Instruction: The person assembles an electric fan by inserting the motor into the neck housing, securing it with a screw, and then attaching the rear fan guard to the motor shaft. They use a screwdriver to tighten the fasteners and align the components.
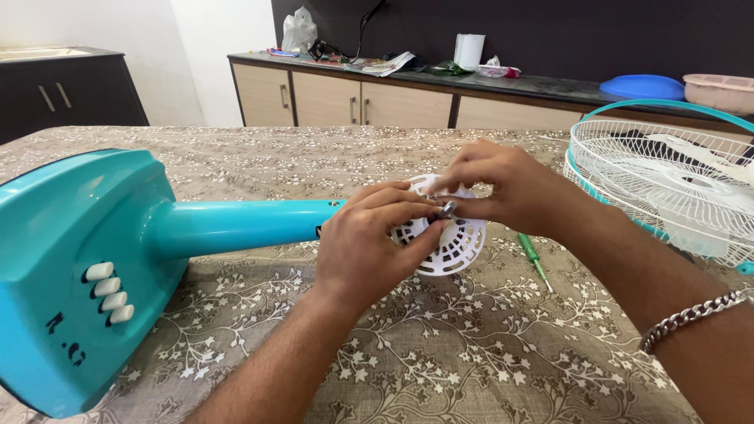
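A bench (471,369) under a floral cloth carries a turquoise fan stand (94,267) lying on its side, its pole ending in a white vented motor housing (452,247) mid-bench. A white wire guard (667,188) lies to the right. The left hand (369,243) cups the housing; the right hand (503,188) pinches its small metal shaft (448,209). A green screwdriver (534,257) lies just beside.
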